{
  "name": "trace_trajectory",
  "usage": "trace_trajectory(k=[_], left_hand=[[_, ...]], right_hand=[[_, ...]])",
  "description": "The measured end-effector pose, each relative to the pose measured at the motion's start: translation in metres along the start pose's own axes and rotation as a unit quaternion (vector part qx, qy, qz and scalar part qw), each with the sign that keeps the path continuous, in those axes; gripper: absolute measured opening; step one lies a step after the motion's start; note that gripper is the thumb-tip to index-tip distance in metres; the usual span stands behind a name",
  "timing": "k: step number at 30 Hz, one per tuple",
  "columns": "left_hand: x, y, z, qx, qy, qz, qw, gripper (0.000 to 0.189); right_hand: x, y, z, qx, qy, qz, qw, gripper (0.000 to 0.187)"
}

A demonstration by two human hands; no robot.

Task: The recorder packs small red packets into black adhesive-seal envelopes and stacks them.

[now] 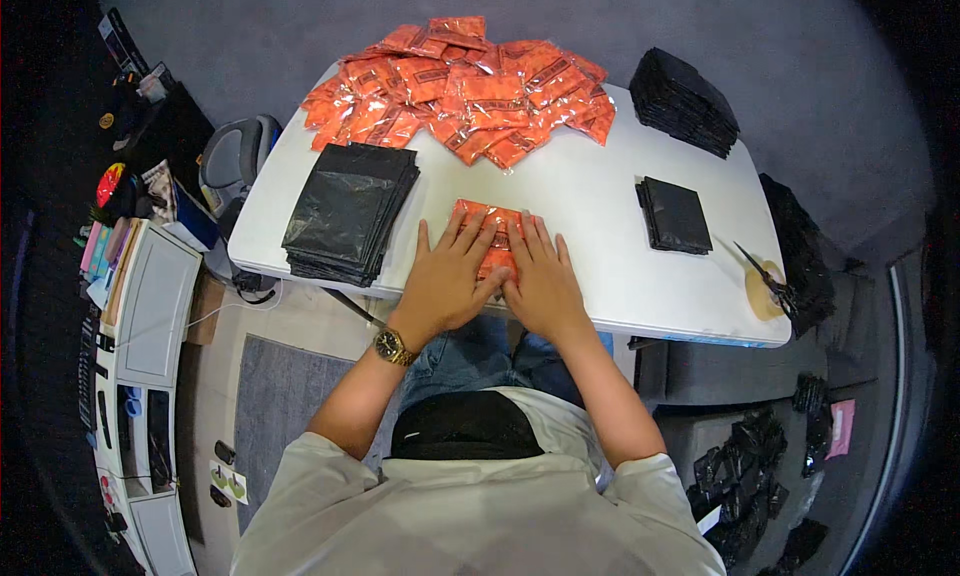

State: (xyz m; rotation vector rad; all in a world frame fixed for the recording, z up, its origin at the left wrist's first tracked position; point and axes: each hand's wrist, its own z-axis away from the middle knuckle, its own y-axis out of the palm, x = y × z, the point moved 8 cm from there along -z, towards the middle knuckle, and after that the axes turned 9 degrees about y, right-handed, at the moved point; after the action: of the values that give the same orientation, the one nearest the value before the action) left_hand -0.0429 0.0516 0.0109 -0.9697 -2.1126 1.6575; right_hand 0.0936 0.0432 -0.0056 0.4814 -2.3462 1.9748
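Note:
Both palms lie flat over one orange packet in clear plastic (491, 214) at the near side of the white table (577, 261). My left hand (450, 276) covers its left part with fingers spread. On its right part rests my right hand (544, 276), thumbs meeting near the packet's lower edge. Much of the packet is hidden beneath the hands. Left of them stands a stack of black plastic bags (349, 208). A heap of similar orange packets (480, 88) spreads along the table's far side.
To the right sit a smaller stack of folded black bags (675, 216) and a taller black stack (684, 99) at the far corner. Scissors (765, 276) lie over a roll of tape (763, 294) near the right edge. A grey sofa (731, 366) borders that side.

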Motion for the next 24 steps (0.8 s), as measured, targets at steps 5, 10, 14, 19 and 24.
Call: trace_trajectory(k=[5,10,14,19,24], left_hand=[[0.007,-0.004,0.010,-0.017,-0.006,0.000,1.000,0.069],[0.009,-0.061,0.032,-0.133,0.016,0.121,0.984,0.040],[0.035,-0.109,0.061,-0.233,-0.039,0.073,0.969,0.023],[0.078,-0.124,0.092,-0.239,-0.155,-0.031,0.958,0.025],[0.087,-0.116,0.099,-0.224,-0.167,-0.028,0.960,0.026]], right_hand=[[0.000,-0.007,0.006,0.011,-0.025,-0.051,0.998,0.074],[0.011,-0.019,0.015,0.030,-0.060,-0.047,0.997,0.063],[0.023,-0.009,0.004,0.016,-0.062,-0.034,0.997,0.059],[0.055,-0.004,-0.030,-0.042,-0.070,-0.070,0.994,0.054],[0.120,-0.008,-0.040,-0.057,-0.170,-0.247,0.952,0.052]])
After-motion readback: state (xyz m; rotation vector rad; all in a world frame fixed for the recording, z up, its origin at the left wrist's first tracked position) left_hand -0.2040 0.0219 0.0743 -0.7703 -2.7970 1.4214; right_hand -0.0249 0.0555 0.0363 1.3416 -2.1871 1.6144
